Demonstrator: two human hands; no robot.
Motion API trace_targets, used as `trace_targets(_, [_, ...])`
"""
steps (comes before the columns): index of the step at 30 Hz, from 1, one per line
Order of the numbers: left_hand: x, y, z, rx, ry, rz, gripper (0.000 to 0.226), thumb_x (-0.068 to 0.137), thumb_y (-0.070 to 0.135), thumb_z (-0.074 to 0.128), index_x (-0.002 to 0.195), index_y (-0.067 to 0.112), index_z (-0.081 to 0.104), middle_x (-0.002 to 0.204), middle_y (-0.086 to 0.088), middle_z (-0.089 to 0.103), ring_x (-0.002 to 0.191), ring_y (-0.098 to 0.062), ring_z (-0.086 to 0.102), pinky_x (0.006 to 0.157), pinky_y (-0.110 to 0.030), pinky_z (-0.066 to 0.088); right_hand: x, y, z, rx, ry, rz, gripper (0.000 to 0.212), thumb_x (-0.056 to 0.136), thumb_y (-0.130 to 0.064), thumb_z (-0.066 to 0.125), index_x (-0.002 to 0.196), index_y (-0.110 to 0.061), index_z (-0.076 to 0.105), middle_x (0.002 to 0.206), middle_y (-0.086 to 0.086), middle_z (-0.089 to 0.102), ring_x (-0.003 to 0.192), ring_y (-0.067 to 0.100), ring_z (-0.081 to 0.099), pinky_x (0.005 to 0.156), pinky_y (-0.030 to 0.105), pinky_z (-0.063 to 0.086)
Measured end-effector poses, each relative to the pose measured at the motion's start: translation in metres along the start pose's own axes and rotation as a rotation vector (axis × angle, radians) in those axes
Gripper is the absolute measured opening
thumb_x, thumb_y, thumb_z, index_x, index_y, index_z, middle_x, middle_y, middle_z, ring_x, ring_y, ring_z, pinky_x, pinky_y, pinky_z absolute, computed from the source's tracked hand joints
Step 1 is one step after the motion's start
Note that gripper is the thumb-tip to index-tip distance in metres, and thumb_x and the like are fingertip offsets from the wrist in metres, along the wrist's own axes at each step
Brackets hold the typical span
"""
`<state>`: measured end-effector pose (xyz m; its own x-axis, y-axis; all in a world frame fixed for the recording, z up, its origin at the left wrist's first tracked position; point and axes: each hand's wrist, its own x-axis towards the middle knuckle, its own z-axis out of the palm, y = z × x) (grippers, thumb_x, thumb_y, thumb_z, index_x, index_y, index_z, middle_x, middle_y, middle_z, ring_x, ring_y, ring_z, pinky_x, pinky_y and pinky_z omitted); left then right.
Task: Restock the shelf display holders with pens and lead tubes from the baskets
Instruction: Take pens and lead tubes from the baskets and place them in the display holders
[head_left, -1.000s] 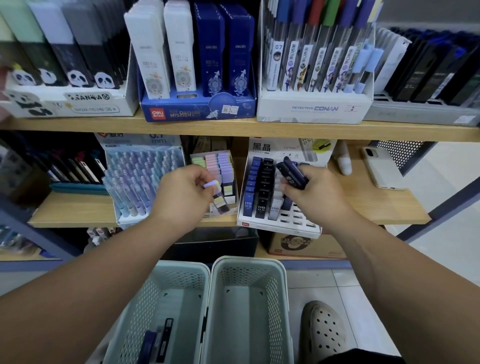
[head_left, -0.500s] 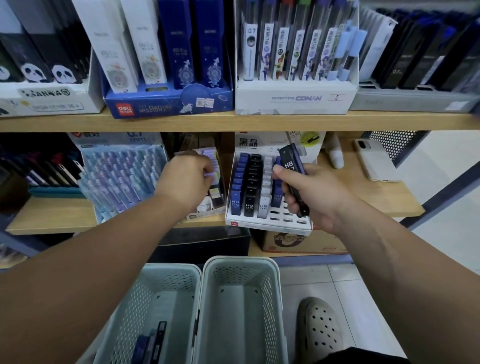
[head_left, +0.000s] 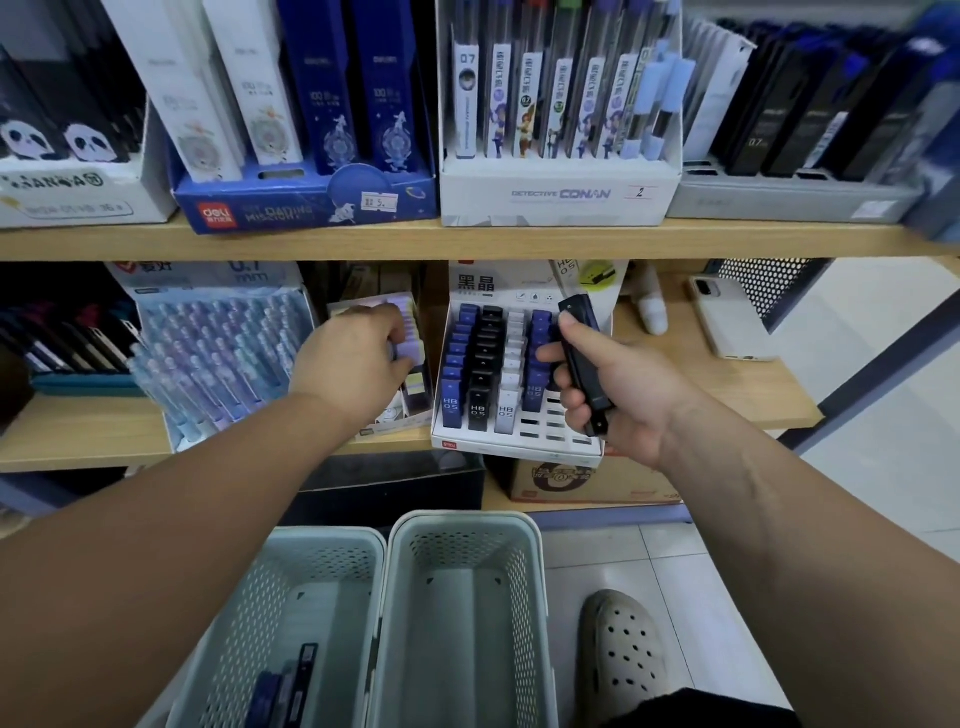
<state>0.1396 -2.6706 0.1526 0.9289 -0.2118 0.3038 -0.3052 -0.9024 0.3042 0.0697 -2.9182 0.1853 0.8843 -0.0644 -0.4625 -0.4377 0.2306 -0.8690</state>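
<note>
My right hand (head_left: 618, 395) grips dark lead tubes (head_left: 583, 358), upright, just in front of the white lead-tube holder (head_left: 514, 447) on the lower shelf. That holder carries rows of blue, black and white HB 0.5 tubes (head_left: 485, 364); its right slots stand bare. My left hand (head_left: 353, 358) reaches into the small pastel lead-tube holder (head_left: 413, 384) left of it, fingertips on a lilac tube (head_left: 409, 349). Two pale perforated baskets sit below: the left basket (head_left: 291, 597) has a few dark tubes (head_left: 291, 686) in it, the right basket (head_left: 462, 587) shows only its floor.
A holder of pale blue pens (head_left: 218, 348) stands left of my left hand. The upper shelf (head_left: 467, 239) carries boxed pens and a Conan display (head_left: 558, 192). A white phone (head_left: 730, 322) lies on the lower shelf at right. A foot in a perforated clog (head_left: 621, 654) stands beside the baskets.
My left hand pushed deeper into the pastel holder with the lilac tube. My right hand turned its dark tubes more upright and drew slightly right of the white holder.
</note>
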Motion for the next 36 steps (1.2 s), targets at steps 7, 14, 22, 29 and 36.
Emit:
trace_targets(7, [-0.016,0.022,-0.009,-0.216,0.112,-0.002,0.015,0.087,0.030,0.073,0.093,0.025,0.061,0.070,0.011,0.058,0.069,-0.011,0.058,0.065,-0.029,0.046,-0.009,-0.001,-0.003,0.022,-0.005,0.038,0.061,0.087,-0.066,0.062,0.099,-0.007,0.070,0.064,0.000,0.052,0.045,0.010,0.042,0.037,0.020,0.033])
trace_targets(14, [-0.044,0.111,0.000,-1.068,-0.152,-0.363,0.006,0.092,0.026,0.071,0.095,0.024,0.067,0.071,0.002,0.066,0.046,-0.009,0.051,0.044,-0.022,0.041,-0.017,0.007,-0.003,-0.034,-0.048,0.103,0.056,0.098,-0.062,0.049,0.088,-0.010,0.068,0.059,0.000,0.049,0.041,0.009,0.033,0.034,0.019,0.024])
trace_targets(22, [-0.057,0.150,0.018,-1.342,-0.191,-0.553,0.011,0.092,0.017,0.073,0.100,0.020,0.066,0.068,-0.001,0.065,0.042,-0.008,0.046,0.040,-0.020,0.036,-0.029,0.017,-0.012,-0.055,-0.066,0.094,0.038,0.102,-0.046,0.054,0.084,-0.013,0.059,0.058,0.001,0.052,0.042,0.011,0.041,0.037,0.021,0.032])
trace_targets(29, [-0.073,0.155,0.030,-1.406,-0.276,-0.541,0.017,0.092,0.011,0.071,0.106,0.019,0.076,0.068,-0.008,0.064,0.054,-0.015,0.056,0.048,-0.025,0.046,-0.038,0.031,-0.028,-0.059,-0.102,0.125,0.034,0.106,-0.037,0.050,0.085,-0.010,0.055,0.064,0.009,0.051,0.044,0.012,0.042,0.037,0.019,0.033])
trace_targets(36, [-0.085,0.169,0.031,-1.389,-0.333,-0.425,0.040,0.087,0.011,0.077,0.121,0.021,0.062,0.078,-0.009,0.066,0.067,-0.021,0.063,0.060,-0.032,0.052,-0.046,0.033,-0.051,0.093,-0.051,0.077,0.026,0.095,-0.031,0.070,0.091,-0.007,0.063,0.057,0.008,0.057,0.041,0.015,0.050,0.037,0.021,0.039])
